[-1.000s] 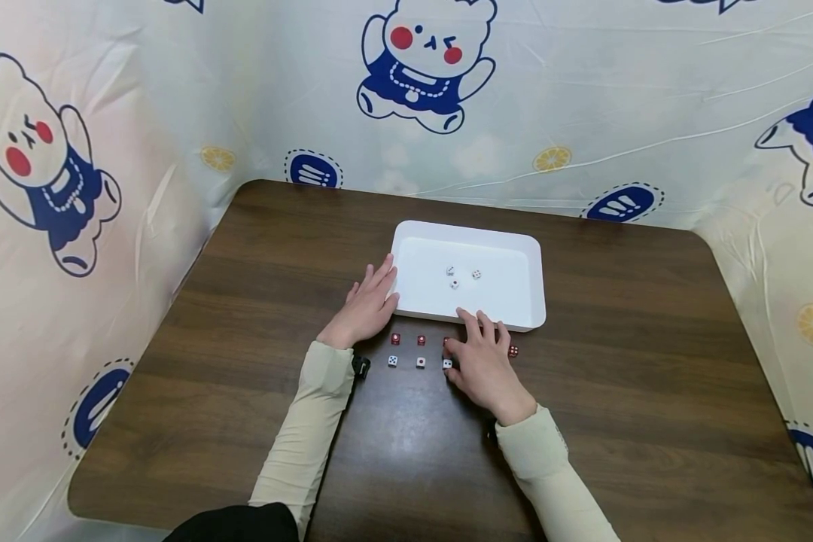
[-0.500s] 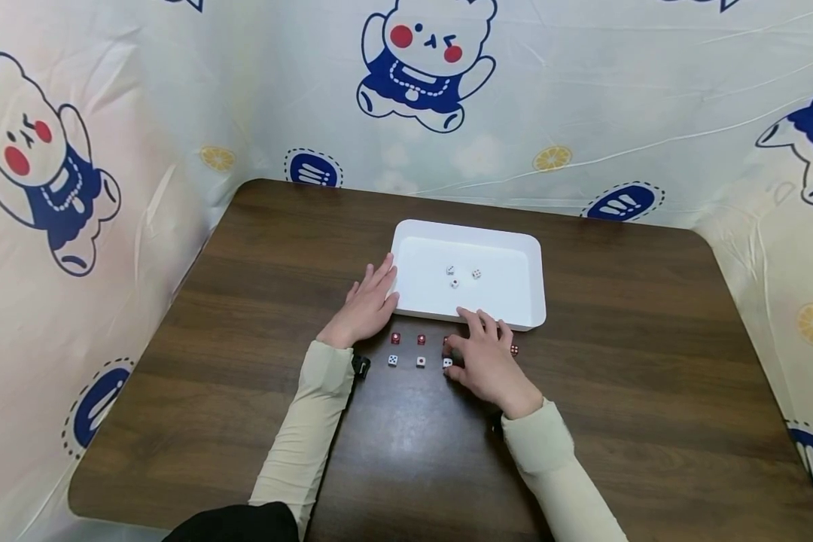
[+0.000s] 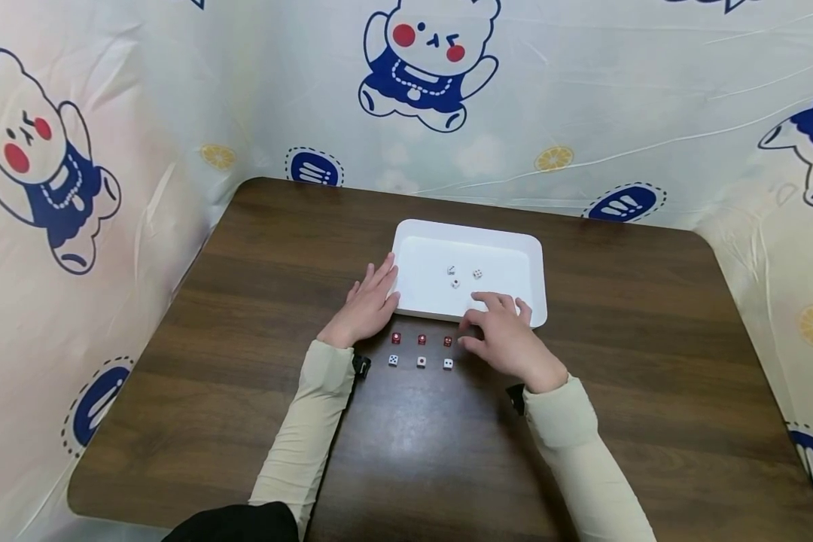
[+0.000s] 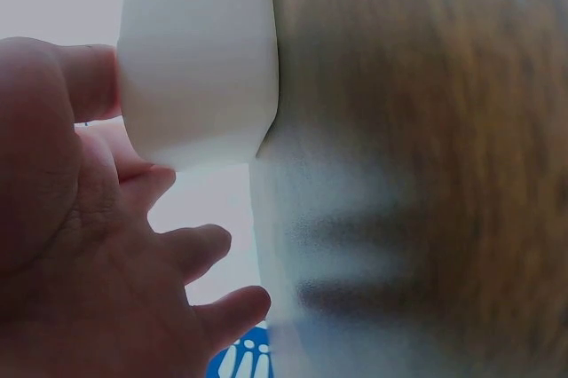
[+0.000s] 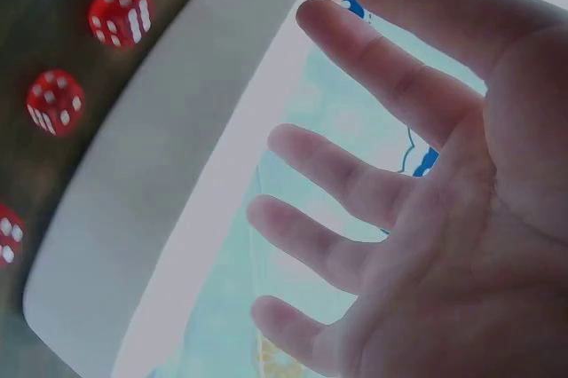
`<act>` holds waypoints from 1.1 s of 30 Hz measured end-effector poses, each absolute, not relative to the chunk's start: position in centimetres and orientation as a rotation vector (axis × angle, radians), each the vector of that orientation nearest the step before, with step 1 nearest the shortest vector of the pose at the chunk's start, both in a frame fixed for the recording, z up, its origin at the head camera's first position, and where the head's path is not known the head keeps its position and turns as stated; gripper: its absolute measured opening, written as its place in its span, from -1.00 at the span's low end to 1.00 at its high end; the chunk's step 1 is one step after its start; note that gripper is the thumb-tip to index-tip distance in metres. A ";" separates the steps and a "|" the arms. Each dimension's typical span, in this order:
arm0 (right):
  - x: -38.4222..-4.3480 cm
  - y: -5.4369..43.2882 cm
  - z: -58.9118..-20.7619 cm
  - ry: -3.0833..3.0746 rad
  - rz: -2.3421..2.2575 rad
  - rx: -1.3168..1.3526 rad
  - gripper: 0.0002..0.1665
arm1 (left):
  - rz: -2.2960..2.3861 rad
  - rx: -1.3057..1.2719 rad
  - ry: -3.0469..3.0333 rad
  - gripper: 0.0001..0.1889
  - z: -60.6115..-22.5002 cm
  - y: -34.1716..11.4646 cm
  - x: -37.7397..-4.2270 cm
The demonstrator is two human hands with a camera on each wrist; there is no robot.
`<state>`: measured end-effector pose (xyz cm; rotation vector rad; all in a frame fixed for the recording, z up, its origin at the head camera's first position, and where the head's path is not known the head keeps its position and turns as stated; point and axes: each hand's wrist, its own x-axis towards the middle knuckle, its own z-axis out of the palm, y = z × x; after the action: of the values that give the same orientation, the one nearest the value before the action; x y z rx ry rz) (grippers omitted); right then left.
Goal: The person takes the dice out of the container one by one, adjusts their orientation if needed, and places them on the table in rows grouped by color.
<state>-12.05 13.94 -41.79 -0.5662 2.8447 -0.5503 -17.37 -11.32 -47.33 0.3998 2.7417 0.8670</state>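
Observation:
A white tray (image 3: 470, 235) with three white dice (image 3: 455, 284) in it stands at the table's middle. My left hand (image 3: 362, 307) rests along its left edge, fingers extended; in the left wrist view the thumb (image 4: 96, 81) touches the tray near its corner. My right hand (image 3: 513, 342) is over the tray's near right edge, fingers slightly bent and spread, and the right wrist view shows nothing in it. Before the tray lie a row of red dice (image 3: 421, 339) and, nearer me, a row of white dice (image 3: 421, 363). Red dice (image 5: 122, 14) also appear beside the tray wall in the right wrist view.
The brown wooden table (image 3: 278, 444) extends around the tray on all sides. A printed curtain (image 3: 583, 83) with cartoon bears hangs behind the table and at both its sides.
My right hand has moved right, away from the rightmost white die, which now shows fully with the red die behind it. A red die seen farther right is now hidden. The left hand stays put.

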 end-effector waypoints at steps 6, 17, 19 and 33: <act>-12.9 14.4 -40.9 2.862 -0.510 -0.560 -0.85 | 0.869 0.393 2.737 -0.41 -47.3 -11.3 -17.3; -15.2 15.1 -38.7 2.869 -0.458 -0.511 -0.75 | 0.854 0.397 2.737 -0.41 -47.3 -11.4 -17.3; -15.6 15.2 -38.3 2.870 -0.462 -0.509 -0.75 | 0.855 0.399 2.739 -0.41 -47.4 -11.4 -17.3; -18.6 14.0 -37.5 2.959 -0.561 -0.422 -0.76 | 0.844 0.393 2.735 -0.41 -47.4 -11.4 -17.4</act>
<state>-18.59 14.00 -37.46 -0.4217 2.9585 -0.5615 -17.41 -11.40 -47.41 0.3931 2.7351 0.8444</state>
